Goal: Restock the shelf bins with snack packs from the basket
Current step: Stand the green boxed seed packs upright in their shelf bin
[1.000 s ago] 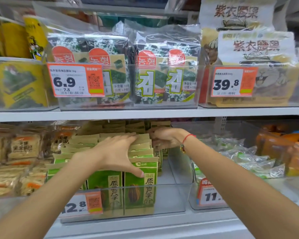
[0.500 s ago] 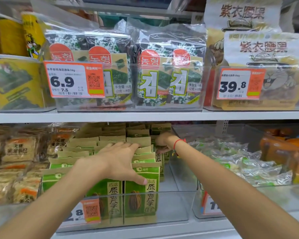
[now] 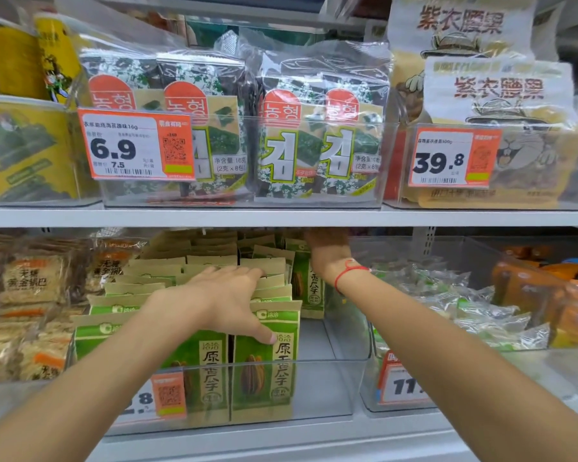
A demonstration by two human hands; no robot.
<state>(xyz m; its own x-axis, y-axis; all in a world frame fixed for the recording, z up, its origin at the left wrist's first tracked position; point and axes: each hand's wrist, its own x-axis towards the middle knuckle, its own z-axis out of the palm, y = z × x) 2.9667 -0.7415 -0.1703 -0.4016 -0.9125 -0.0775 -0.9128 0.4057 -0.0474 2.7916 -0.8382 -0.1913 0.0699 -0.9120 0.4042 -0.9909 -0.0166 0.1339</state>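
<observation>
Green sunflower-seed snack packs point(image 3: 264, 371) stand in rows inside a clear shelf bin point(image 3: 334, 388) on the lower shelf. My left hand point(image 3: 214, 301) lies flat across the tops of the front rows, fingers spread, thumb on the front right pack. My right hand point(image 3: 327, 251) reaches deep into the back right of the same bin, just under the upper shelf. Its fingers are hidden there, so a grip cannot be made out. Below its wrist one pack point(image 3: 309, 288) stands turned sideways. The bin's front right part is bare. No basket is in view.
The upper shelf edge point(image 3: 281, 216) runs close above my right hand. It carries bins of seaweed packs point(image 3: 314, 128) and nut bags point(image 3: 498, 95). Rice-crust snacks point(image 3: 27, 281) sit left of the bin; wrapped candies point(image 3: 447, 305) and orange packs point(image 3: 548, 295) sit right.
My right hand has pushed further back in the bin, up under the shelf edge. My left hand stays on the pack tops. The view has moved closer.
</observation>
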